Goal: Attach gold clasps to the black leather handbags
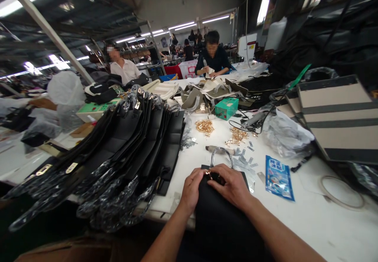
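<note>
A black handbag (pixel 220 214) lies over the table's front edge towards me, its plastic-wrapped handle (pixel 222 150) looping up beyond my hands. My left hand (pixel 191 187) is closed on the bag's top edge at the left, thumb and fingers pressed together. A small gold-coloured metal fitting (pixel 208 172) shows between my two hands at that edge. With bent fingers, my right hand (pixel 230 183) grips the bag's top edge beside the fitting, and its fingertips touch the fitting. The fingers partly hide the fitting and the edge.
Black bags (pixel 141 136) with wrapped handles stand stacked at left. Gold fittings (pixel 204 127), metal plates (pixel 245 161), a green box (pixel 226 108) and a blue packet (pixel 279 178) lie on the white table (pixel 333 222). Beige-and-black panels (pixel 339 116) lean at right. A co-worker (pixel 214 57) sits opposite.
</note>
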`<act>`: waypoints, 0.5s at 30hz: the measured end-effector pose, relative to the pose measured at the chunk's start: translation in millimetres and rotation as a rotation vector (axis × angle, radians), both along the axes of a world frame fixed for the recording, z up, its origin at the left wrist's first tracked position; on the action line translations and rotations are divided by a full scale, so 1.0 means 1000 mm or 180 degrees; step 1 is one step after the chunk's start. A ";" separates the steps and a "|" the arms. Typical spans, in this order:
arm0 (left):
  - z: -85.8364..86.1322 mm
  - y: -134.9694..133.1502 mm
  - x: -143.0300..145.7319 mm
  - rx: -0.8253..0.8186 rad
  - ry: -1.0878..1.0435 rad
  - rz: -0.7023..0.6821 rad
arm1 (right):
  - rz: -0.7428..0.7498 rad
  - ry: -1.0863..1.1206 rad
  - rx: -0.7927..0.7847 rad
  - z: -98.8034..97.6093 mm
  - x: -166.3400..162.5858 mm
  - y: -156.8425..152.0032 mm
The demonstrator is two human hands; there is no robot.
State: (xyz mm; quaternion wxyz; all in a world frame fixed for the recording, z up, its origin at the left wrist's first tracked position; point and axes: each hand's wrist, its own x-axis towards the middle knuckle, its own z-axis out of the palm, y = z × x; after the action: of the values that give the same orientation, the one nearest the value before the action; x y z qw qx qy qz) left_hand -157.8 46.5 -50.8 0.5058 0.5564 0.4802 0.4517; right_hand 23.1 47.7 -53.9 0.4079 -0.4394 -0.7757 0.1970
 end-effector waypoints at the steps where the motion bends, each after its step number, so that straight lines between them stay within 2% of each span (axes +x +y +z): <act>1: -0.001 0.000 -0.001 0.0022 -0.0026 -0.0041 | -0.0016 -0.0003 -0.0011 -0.001 0.000 0.000; 8: -0.009 0.000 -0.001 0.0195 0.0058 -0.0181 | -0.0203 0.0313 -0.0269 -0.012 -0.003 0.006; 10: -0.011 0.000 0.000 0.0072 0.0076 -0.0111 | -0.0323 0.0517 -0.0411 -0.014 -0.002 0.007; 15: -0.017 0.002 0.004 -0.0277 -0.0142 0.0167 | -0.0629 0.1359 -0.1217 -0.001 0.007 0.010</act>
State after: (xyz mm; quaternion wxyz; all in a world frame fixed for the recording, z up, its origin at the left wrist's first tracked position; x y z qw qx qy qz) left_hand -154.1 48.7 -67.7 0.5281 0.5108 0.5023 0.4558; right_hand 29.8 57.5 -54.8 0.4888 -0.5302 -0.5747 0.3868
